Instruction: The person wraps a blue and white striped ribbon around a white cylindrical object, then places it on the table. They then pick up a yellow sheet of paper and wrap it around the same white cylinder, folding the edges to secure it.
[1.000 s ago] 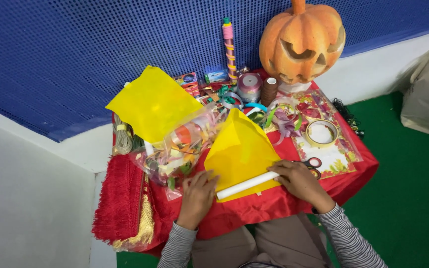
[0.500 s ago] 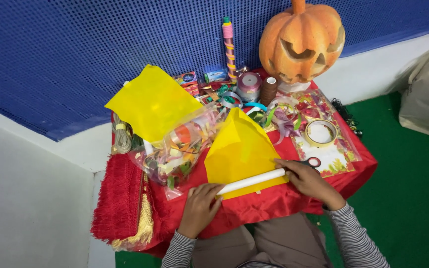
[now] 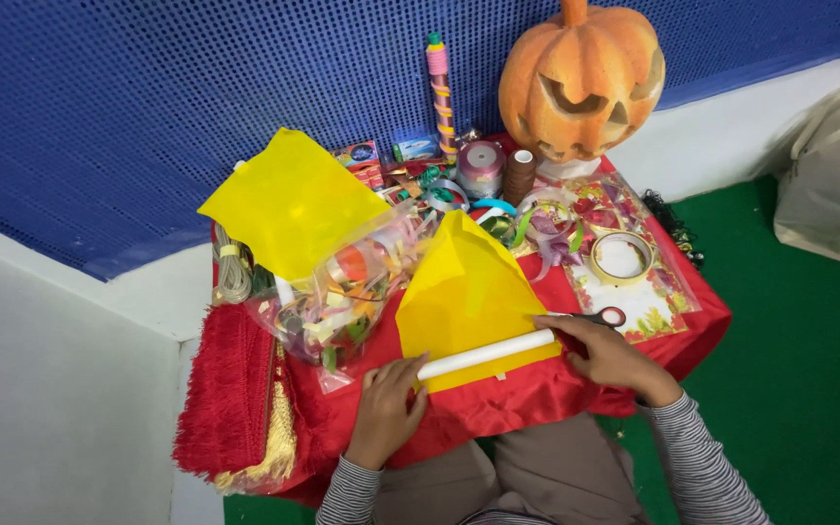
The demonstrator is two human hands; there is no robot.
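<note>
**Desk:** What does the head view show, nearest you?

**Me:** A small table draped in red cloth point(image 3: 498, 413), pushed against a blue mesh wall point(image 3: 148, 87); my left hand point(image 3: 386, 408) lies palm down at the left end of a white paper tube point(image 3: 486, 354), fingers spread loosely, fingertips touching the tube's end; my right hand point(image 3: 610, 355) rests on the tube's right end, fingers curled over it, pressing it down rather than pinching. Both sleeves are grey-striped.

**Desk:** And the tube itself?

**Me:** It lies slantwise across the lower edge of a yellow paper sheet point(image 3: 464, 292), which rises behind it to a peak, near the table's front edge and between my two hands; red-handled scissors point(image 3: 603, 317) lie just beside my right hand, partly hidden by it.

**Desk:** The rest of the table?

**Me:** A second yellow sheet point(image 3: 289, 199) rests on a clear bag of coloured scraps point(image 3: 342, 292) to the left; a red fringed cloth point(image 3: 230, 389) hangs off the left edge; a roll of tape point(image 3: 622, 258) sits on a leaf-printed packet point(image 3: 639, 301) to the right; a carved orange pumpkin point(image 3: 580, 78) stands at the back, with a brown thread spool point(image 3: 519, 175), a pink ribbon reel point(image 3: 481, 165) and a tall striped stick point(image 3: 439, 97) beside it; green floor point(image 3: 799, 389) lies to the right.
</note>
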